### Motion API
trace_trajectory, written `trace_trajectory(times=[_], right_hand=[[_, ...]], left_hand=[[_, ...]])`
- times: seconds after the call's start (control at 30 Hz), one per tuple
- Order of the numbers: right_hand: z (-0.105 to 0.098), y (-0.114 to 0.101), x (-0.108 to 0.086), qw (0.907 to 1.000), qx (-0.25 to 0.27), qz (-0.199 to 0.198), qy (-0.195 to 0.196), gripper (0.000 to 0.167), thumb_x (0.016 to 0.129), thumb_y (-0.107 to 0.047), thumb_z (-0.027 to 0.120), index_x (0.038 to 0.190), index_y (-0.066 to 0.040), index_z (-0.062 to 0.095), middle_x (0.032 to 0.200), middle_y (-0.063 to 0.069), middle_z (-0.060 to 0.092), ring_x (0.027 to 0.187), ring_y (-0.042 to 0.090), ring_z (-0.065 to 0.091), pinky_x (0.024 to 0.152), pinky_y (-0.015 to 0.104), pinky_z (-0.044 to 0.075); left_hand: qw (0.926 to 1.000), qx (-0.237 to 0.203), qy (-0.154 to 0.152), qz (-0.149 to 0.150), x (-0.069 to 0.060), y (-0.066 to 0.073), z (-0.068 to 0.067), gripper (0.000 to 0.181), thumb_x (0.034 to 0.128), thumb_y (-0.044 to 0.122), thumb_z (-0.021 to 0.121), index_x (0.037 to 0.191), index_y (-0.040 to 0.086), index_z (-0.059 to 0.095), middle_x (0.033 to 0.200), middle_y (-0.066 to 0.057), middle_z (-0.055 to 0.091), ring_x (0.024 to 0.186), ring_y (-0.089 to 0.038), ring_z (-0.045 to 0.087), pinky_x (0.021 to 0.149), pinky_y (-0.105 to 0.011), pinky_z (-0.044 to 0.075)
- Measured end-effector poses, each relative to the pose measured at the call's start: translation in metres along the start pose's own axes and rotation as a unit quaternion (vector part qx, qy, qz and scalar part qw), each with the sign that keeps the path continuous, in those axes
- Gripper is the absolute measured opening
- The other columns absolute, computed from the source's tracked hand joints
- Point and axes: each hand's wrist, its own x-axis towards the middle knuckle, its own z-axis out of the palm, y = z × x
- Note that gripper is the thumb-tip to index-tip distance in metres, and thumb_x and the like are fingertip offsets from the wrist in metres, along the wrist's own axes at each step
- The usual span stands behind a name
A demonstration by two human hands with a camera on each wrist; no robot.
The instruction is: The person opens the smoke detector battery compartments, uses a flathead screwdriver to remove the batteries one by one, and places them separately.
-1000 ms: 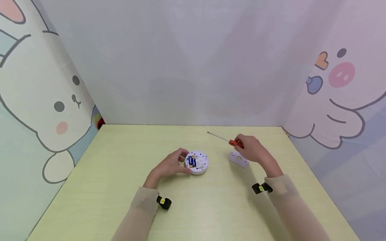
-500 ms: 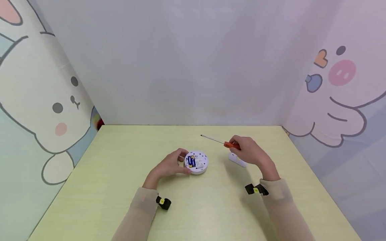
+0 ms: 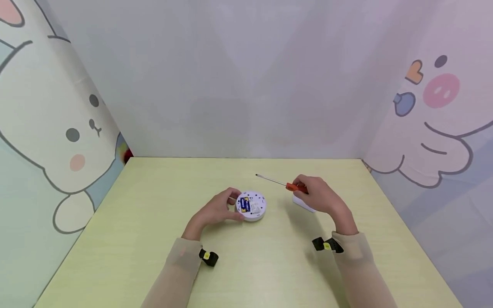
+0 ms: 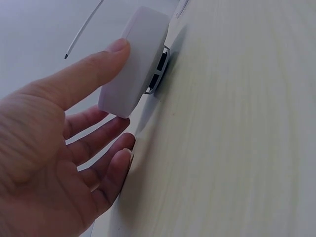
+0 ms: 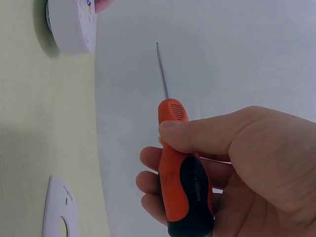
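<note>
A round white device [image 3: 251, 206] with a blue-and-yellow battery on its upper face stands at the middle of the table. My left hand [image 3: 220, 210] grips its left side, thumb at the near edge and fingers on the far side. In the left wrist view the device [image 4: 136, 61] shows a dark bracket-like part on its table side. My right hand [image 3: 321, 194] holds an orange-and-black screwdriver [image 3: 291, 187] above the table, its tip pointing left, beyond the device. The right wrist view shows the thumb on the screwdriver's handle [image 5: 174, 168] and fingers curled beneath.
A flat white plate [image 3: 303, 204] lies on the table [image 3: 262, 265] partly beneath my right hand; the right wrist view shows an opening in this plate [image 5: 55, 210]. Pale curtains with cartoon animals stand behind the table and at both sides.
My right hand has moved left with the screwdriver, covering more of the white plate in the head view. The left hand and the round device have stayed in place.
</note>
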Motion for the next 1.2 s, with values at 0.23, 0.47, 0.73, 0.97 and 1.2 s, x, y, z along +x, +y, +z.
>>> trace_trajectory(times=[0.23,0.47,0.73,0.97,1.2], right_hand=[[-0.003,0.001,-0.002,1.0000,0.002,0.004,0.003,0.016,0.102,-0.009,0.071,0.117,-0.004,0.070,0.102,0.005,0.074,0.085,0.017,0.064,0.079,0.041,0.055],[-0.002,0.004,-0.001,1.0000,0.005,0.006,0.001,0.017,0.102,-0.009,0.069,0.118,-0.004,0.069,0.101,0.004,0.073,0.084,0.016,0.064,0.080,0.040,0.055],[-0.001,0.004,0.000,0.9999,0.011,0.004,-0.002,0.016,0.102,-0.009,0.069,0.117,-0.005,0.069,0.101,0.004,0.073,0.084,0.016,0.063,0.079,0.040,0.054],[-0.001,0.004,0.001,0.9998,0.018,0.009,-0.003,0.015,0.102,-0.009,0.069,0.116,-0.004,0.069,0.098,0.004,0.073,0.081,0.016,0.062,0.077,0.038,0.053],[0.000,0.005,0.000,0.9998,0.015,0.011,-0.005,0.015,0.102,-0.010,0.069,0.116,-0.007,0.071,0.099,0.003,0.072,0.081,0.017,0.060,0.076,0.037,0.052]], left_hand=[[1.0000,0.000,0.000,-0.001,0.000,-0.001,-0.001,0.080,0.0793,0.032,0.097,0.145,0.014,0.054,0.134,-0.001,0.064,0.125,-0.024,0.060,0.107,-0.048,0.052],[0.9999,-0.007,0.006,-0.014,-0.001,-0.001,-0.004,0.072,0.0809,0.031,0.096,0.139,0.015,0.056,0.137,-0.002,0.064,0.126,-0.025,0.062,0.108,-0.047,0.052],[0.9997,-0.010,0.004,-0.022,-0.004,0.000,-0.007,0.064,0.0836,0.030,0.094,0.133,0.014,0.057,0.136,-0.004,0.065,0.126,-0.027,0.063,0.108,-0.046,0.053],[0.9997,-0.015,0.001,-0.020,-0.005,-0.002,-0.010,0.059,0.0856,0.030,0.092,0.131,0.013,0.059,0.134,-0.005,0.066,0.125,-0.027,0.064,0.109,-0.047,0.053],[0.9998,-0.009,-0.005,-0.017,-0.004,-0.003,-0.013,0.053,0.0870,0.029,0.091,0.129,0.015,0.061,0.132,-0.002,0.066,0.124,-0.024,0.064,0.108,-0.043,0.053]])
